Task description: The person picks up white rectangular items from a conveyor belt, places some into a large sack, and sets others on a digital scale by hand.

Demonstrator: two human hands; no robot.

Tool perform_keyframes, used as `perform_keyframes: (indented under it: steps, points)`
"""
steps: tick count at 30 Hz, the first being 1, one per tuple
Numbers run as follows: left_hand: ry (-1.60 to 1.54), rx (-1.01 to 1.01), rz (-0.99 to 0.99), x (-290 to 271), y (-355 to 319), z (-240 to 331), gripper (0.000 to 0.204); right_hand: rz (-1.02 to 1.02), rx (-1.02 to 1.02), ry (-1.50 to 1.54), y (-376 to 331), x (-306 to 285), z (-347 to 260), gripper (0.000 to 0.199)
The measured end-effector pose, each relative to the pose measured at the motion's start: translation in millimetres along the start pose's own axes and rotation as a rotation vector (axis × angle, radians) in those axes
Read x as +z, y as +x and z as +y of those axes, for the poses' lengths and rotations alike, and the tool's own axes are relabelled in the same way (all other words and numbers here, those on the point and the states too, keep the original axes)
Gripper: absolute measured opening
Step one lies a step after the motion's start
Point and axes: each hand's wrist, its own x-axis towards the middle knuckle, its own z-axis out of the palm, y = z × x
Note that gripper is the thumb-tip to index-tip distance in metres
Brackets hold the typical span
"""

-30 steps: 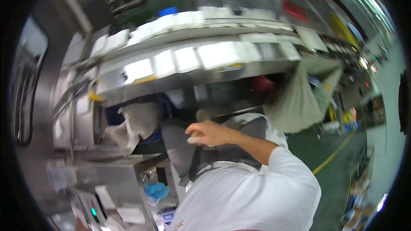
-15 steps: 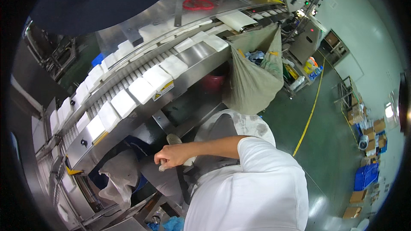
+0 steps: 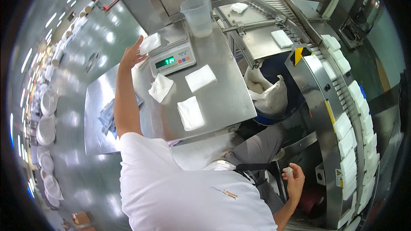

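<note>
On the steel worktop (image 3: 229, 102), white cloth (image 3: 150, 42) lies at the scale's (image 3: 174, 54) left edge, immediately right of the nearer left hand (image 3: 134, 54) (pinch cannot be told); right hand (image 3: 294, 181), well right of scale, pinches pale scrap (image 3: 289, 171).

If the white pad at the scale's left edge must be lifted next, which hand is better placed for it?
Probably the left hand: it is at the white pad by the scale. The right hand is well away, beside the conveyor, and seems to hold a small pale thing.
</note>
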Motion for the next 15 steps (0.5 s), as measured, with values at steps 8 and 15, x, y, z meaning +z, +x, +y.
perform_keyframes:
  steps: [8,15]
  points:
    - [0.086,-0.027,0.003,4,-25,28,0.081,-0.051,-0.005,0.022,-4,0,6,0.029]
    - [1.516,1.393,-0.068,-117,105,-8,0.063,-0.044,-0.041,0.092,-6,-8,19,0.034]
